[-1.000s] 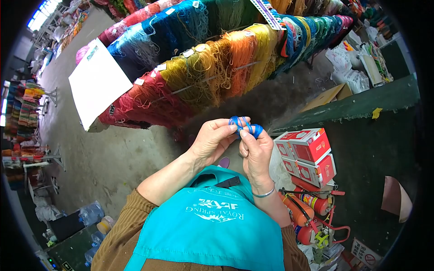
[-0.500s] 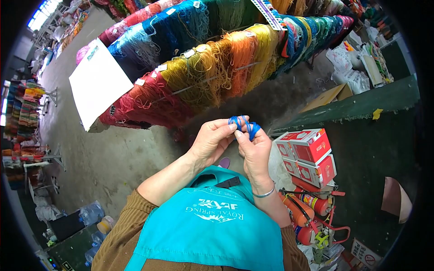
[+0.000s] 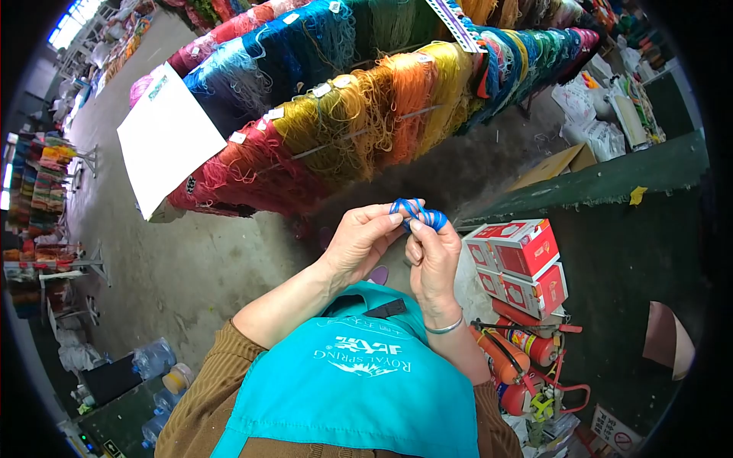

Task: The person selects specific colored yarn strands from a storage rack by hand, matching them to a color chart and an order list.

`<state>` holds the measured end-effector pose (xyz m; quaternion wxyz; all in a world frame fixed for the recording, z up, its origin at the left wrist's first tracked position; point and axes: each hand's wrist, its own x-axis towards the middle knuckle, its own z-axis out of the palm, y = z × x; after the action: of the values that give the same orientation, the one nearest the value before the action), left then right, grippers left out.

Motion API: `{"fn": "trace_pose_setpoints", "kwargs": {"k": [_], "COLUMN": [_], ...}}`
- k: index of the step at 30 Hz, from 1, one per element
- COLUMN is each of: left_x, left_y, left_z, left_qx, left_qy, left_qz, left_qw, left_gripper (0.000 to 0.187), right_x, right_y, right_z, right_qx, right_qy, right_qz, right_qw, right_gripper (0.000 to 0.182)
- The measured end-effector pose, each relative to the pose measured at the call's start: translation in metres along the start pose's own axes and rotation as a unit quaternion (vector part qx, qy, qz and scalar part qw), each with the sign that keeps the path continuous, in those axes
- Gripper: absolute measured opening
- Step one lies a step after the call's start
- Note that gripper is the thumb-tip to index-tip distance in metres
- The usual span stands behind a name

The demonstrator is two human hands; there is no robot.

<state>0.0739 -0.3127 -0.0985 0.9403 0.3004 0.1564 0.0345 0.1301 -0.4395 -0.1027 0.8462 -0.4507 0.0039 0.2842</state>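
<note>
Blue thread (image 3: 432,219) is looped about the fingertips of both hands, held in front of the turquoise apron (image 3: 359,382). My left hand (image 3: 365,238) pinches one end of the loops between thumb and forefinger. Close beside it, my right hand (image 3: 437,259) has its thumb pressed on the thread, fingers curled beneath. Some strands wrap round the fingers, and how they cross is too small to make out. A metal bracelet (image 3: 445,327) circles the right wrist.
Ahead hangs a rack of coloured yarn skeins (image 3: 374,107), with a white sheet (image 3: 168,141) at its left end. To the right are red-and-white boxes (image 3: 523,263), fire extinguishers (image 3: 508,355) and a dark green surface (image 3: 611,252). Plastic bottles (image 3: 155,359) stand at lower left.
The blue loops have shifted and now lie more stretched across between the fingertips. The right fingers have curled in a little; both hands stay in nearly the same place.
</note>
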Motion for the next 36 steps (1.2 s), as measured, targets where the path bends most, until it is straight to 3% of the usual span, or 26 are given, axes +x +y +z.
{"fn": "trace_pose_setpoints", "kwargs": {"k": [7, 9, 12, 13, 15, 16, 17, 18, 19, 20, 22, 23, 25, 27, 29, 31, 32, 33, 35, 36], "left_x": [0.002, 0.003, 0.004, 0.008, 0.02, 0.024, 0.028, 0.03, 0.034, 0.038, 0.05, 0.059, 0.072, 0.086, 0.09, 0.099, 0.103, 0.114, 0.125, 0.133], "left_y": [-0.001, -0.001, 0.004, 0.011, 0.024, 0.039, 0.048, 0.059, 0.068, 0.073, 0.071, 0.069, 0.066, 0.066, 0.072, 0.072, 0.072, 0.065, 0.061, 0.06], "left_z": [-0.001, 0.0, 0.004, 0.003, -0.011, -0.004, 0.001, 0.012, 0.029, 0.045, 0.071, 0.082, 0.101, 0.109, 0.124, 0.133, 0.138, 0.133, 0.138, 0.14], "left_qx": [0.009, 0.048, 0.137, 0.201, 0.361, 0.432, 0.521, 0.642, 0.642, 0.642, 0.543, 0.509, 0.448, 0.489, 0.528, 0.582, 0.62, 0.652, 0.667, 0.678], "left_qy": [-0.015, -0.016, -0.025, -0.035, -0.059, -0.085, -0.048, -0.049, -0.087, -0.124, -0.226, -0.282, -0.241, -0.236, -0.243, -0.248, -0.248, -0.261, -0.273, -0.291], "left_qz": [0.016, 0.04, 0.027, -0.005, -0.003, 0.027, 0.051, 0.153, 0.17, 0.187, 0.129, 0.098, -0.041, -0.007, 0.002, 0.028, 0.079, 0.176, 0.164, 0.16], "left_qw": [1.0, 0.998, 0.99, 0.979, 0.931, 0.897, 0.85, 0.75, 0.742, 0.733, 0.798, 0.807, 0.86, 0.84, 0.814, 0.774, 0.74, 0.69, 0.673, 0.656], "left_gripper": [0.029, 0.031, 0.033, 0.033, 0.03, 0.026, 0.021, 0.025, 0.031, 0.038, 0.048, 0.045, 0.036, 0.022, 0.023, 0.025, 0.025, 0.025, 0.023, 0.023], "right_x": [0.003, 0.002, 0.01, 0.019, 0.025, 0.033, 0.039, 0.042, 0.045, 0.046, 0.05, 0.048, 0.045, 0.048, 0.055, 0.056, 0.059, 0.066, 0.075, 0.089], "right_y": [-0.001, -0.01, -0.022, -0.019, -0.057, -0.078, -0.094, -0.112, -0.126, -0.14, -0.16, -0.171, -0.19, -0.201, -0.204, -0.209, -0.21, -0.215, -0.224, -0.22], "right_z": [0.001, 0.005, -0.001, -0.005, -0.01, -0.012, -0.013, -0.008, -0.005, 0.001, 0.005, 0.009, 0.01, -0.002, -0.021, -0.028, -0.034, -0.047, -0.047, -0.053], "right_qx": [0.004, -0.047, -0.191, -0.309, -0.509, -0.629, -0.674, -0.718, -0.725, -0.705, -0.643, -0.606, -0.532, -0.471, -0.429, -0.42, -0.416, -0.477, -0.624, -0.533], "right_qy": [0.008, -0.01, -0.119, -0.143, -0.161, -0.182, -0.195, -0.212, -0.235, -0.248, -0.271, -0.242, -0.208, -0.202, -0.178, -0.166, -0.19, -0.224, -0.199, -0.207], "right_qz": [-0.005, 0.028, 0.066, -0.045, -0.034, -0.067, -0.098, -0.112, -0.134, -0.128, -0.133, -0.082, -0.028, -0.035, -0.033, 0.028, 0.038, 0.002, -0.14, -0.155], "right_qw": [1.0, 0.998, 0.972, 0.939, 0.845, 0.753, 0.705, 0.653, 0.634, 0.652, 0.704, 0.754, 0.821, 0.858, 0.885, 0.892, 0.888, 0.85, 0.743, 0.806], "right_gripper": [0.008, 0.011, 0.017, 0.012, 0.011, 0.014, 0.016, 0.016, 0.015, 0.014, 0.013, 0.013, 0.015, 0.015, 0.014, 0.009, 0.014, 0.033, 0.074, 0.083]}}
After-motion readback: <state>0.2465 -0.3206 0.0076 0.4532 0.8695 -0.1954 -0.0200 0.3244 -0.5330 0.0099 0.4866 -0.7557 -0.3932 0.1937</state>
